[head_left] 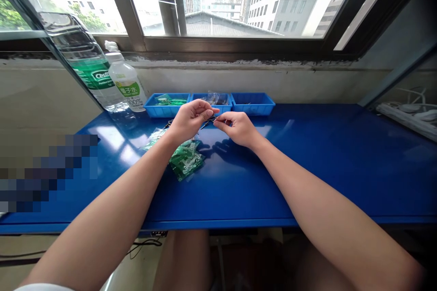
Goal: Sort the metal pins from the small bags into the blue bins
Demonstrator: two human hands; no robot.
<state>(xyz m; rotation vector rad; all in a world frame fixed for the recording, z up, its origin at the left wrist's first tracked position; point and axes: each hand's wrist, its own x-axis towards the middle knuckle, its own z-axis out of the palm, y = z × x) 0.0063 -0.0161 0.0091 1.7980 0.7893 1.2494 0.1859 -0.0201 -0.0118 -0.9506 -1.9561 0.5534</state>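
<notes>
Above the blue desk (327, 168), near its far edge, left-hand fingers (209, 112) and right-hand fingers (220, 121) are pinching a small dark piece (213, 118) between them, green packets (187, 159) lying nearer.

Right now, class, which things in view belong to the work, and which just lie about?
Likely in the work:
small thin piece between left hand and right hand
green plastic packets
blue plastic trays

Likely lying about:
large clear green-labelled bottle
small white-capped bottle
</notes>
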